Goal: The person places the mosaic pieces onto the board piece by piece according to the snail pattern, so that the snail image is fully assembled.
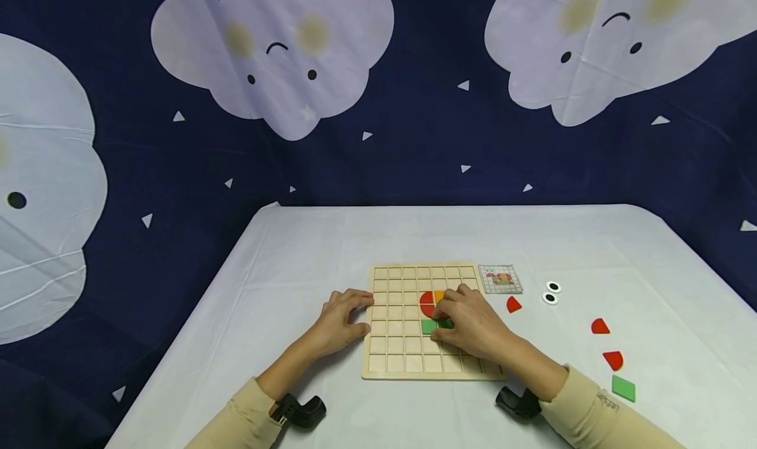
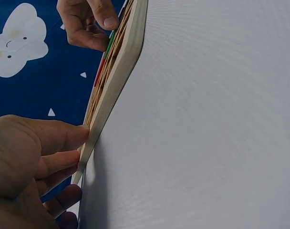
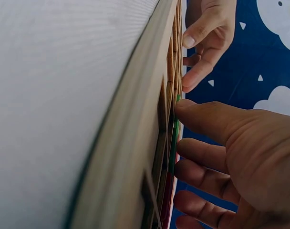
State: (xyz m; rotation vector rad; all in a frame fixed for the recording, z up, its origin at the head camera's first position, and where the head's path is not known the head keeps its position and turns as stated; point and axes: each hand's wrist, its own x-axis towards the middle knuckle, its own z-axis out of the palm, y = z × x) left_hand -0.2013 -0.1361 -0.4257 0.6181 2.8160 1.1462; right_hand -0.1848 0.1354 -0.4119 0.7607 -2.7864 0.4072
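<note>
The wooden grid board (image 1: 394, 366) lies flat on the table. At its left edge, the left hand (image 1: 338, 324) rests with fingertips and thumb against the rim; the left wrist view shows that hand (image 2: 35, 160) with fingers loosely spread. Over the board, the right hand (image 1: 476, 324) touches the pieces with thumb and fingertips apart, around a dark green piece (image 1: 446, 323). A light green square (image 1: 428, 327), red pieces (image 1: 426, 304) and an orange piece (image 1: 439, 296) sit in the grid. The right wrist view has the hand (image 3: 231, 157) at the board's face, partly hiding the pieces.
A pattern card (image 1: 501, 279) adjoins the board's upper right. Farther right lie two white-and-black discs (image 1: 550, 298), several red pieces (image 1: 600, 326) and a green parallelogram (image 1: 623, 388) on the white table (image 1: 331, 238). Behind hangs a dark blue cloth with clouds.
</note>
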